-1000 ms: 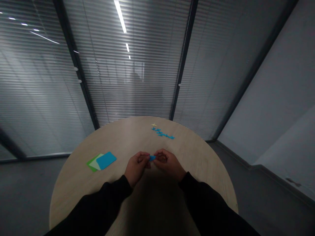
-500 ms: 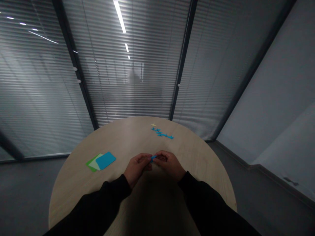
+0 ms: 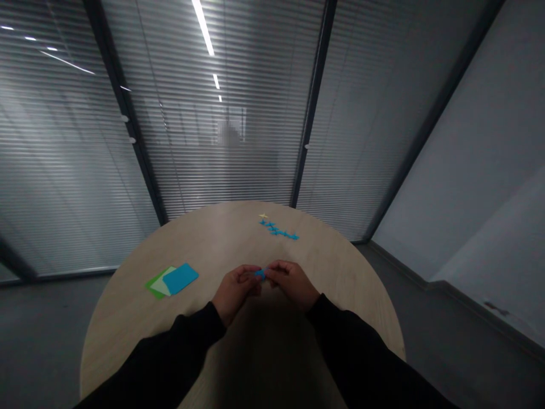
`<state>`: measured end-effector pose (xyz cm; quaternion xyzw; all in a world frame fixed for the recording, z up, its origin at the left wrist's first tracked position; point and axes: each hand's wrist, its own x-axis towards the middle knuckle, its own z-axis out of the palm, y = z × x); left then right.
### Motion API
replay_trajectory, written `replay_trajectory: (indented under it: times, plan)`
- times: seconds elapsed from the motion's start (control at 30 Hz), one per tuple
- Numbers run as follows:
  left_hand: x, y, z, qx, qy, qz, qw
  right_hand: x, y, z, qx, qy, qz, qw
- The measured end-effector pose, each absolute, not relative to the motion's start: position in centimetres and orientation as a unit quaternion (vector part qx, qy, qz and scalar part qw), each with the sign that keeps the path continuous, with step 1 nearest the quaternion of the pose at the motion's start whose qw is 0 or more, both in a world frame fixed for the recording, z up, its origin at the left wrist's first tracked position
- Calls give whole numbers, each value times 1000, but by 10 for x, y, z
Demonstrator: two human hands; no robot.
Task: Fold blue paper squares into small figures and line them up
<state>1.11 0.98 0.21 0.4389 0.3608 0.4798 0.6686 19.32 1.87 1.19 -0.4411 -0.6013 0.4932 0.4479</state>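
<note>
Between my two hands is a small blue piece of folded paper (image 3: 260, 274), mostly covered by the fingertips. My left hand (image 3: 237, 288) is closed, pinching the piece from the left. From the other side my right hand (image 3: 291, 281) grips it between thumb and fingers. Farther back on the table lies a row of several small blue pointed paper shapes (image 3: 279, 232), with a yellow pointed one (image 3: 263, 216) at its far end. Left of my hands are overlapping paper sheets: a blue sheet (image 3: 181, 279) on top, then a pale green sheet (image 3: 162, 283) and a bright green sheet (image 3: 152, 288).
The round wooden table (image 3: 340, 284) has its curved edge toward a glass partition with blinds (image 3: 230, 170). A white wall (image 3: 477, 187) stands to the right. Grey floor (image 3: 46, 318) shows around the table.
The blue piece has turned slightly between my fingertips and shows a different side. Both hands stay in nearly the same place. The whole view has shifted a little.
</note>
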Motion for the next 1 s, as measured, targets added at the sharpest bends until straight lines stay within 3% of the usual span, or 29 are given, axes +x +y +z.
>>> replay_trajectory:
  times: [0.23, 0.53, 1.0]
  plan:
    - [12, 10, 1, 436, 362, 485, 666, 189, 16, 14, -448, -567, 506, 471]
    - [12, 7, 2, 351, 309, 482, 741, 182, 15, 14, -428, -572, 516, 472]
    - [14, 6, -1, 380, 302, 502, 716, 181, 13, 14, -426, -614, 487, 453]
